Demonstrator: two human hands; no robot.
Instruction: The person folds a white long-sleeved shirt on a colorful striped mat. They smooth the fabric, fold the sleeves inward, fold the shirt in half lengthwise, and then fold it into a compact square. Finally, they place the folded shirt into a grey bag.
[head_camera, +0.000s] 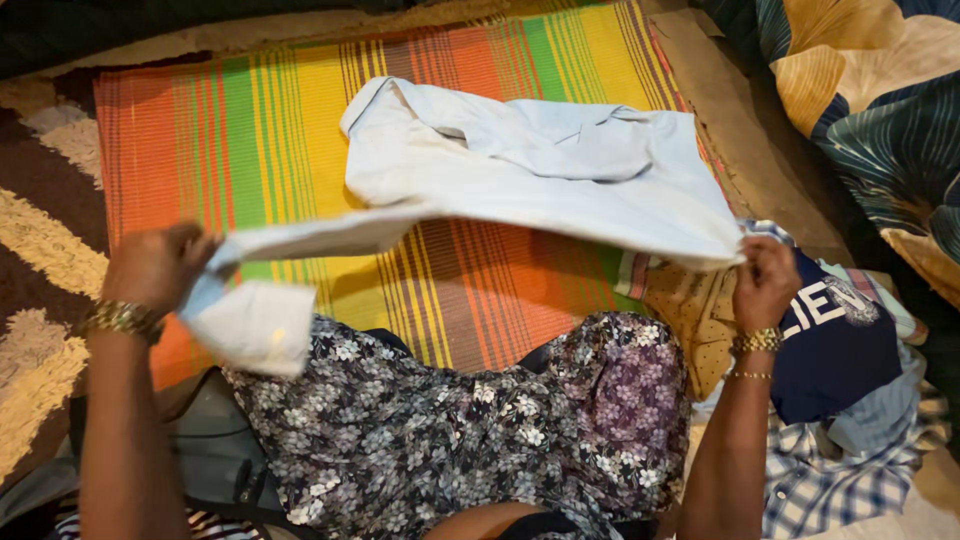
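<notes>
The shirt (560, 170) is pale blue, and part of it is bunched up, so its whole shape is hard to see. The fingertips of both hands are tucked under cloth. The pile of clothes (830, 400) runs off the bottom edge of the view.

The shirt hangs just above a striped mat (250, 150) with orange, yellow and green lines. The pile of clothes lies to the right of the mat, with a dark blue top and a checked cloth in it. A leafy blanket (880, 100) sits past the mat's far right corner. A brown and cream rug (40, 240) lies to the left of the mat. A flowered dress (470, 430) covers the mat's near edge.

The left hand (155, 265) pinches the shirt's sleeve over the mat's left side. The right hand (765, 280) grips the shirt's hem at the mat's right edge. The shirt stretches between them.
</notes>
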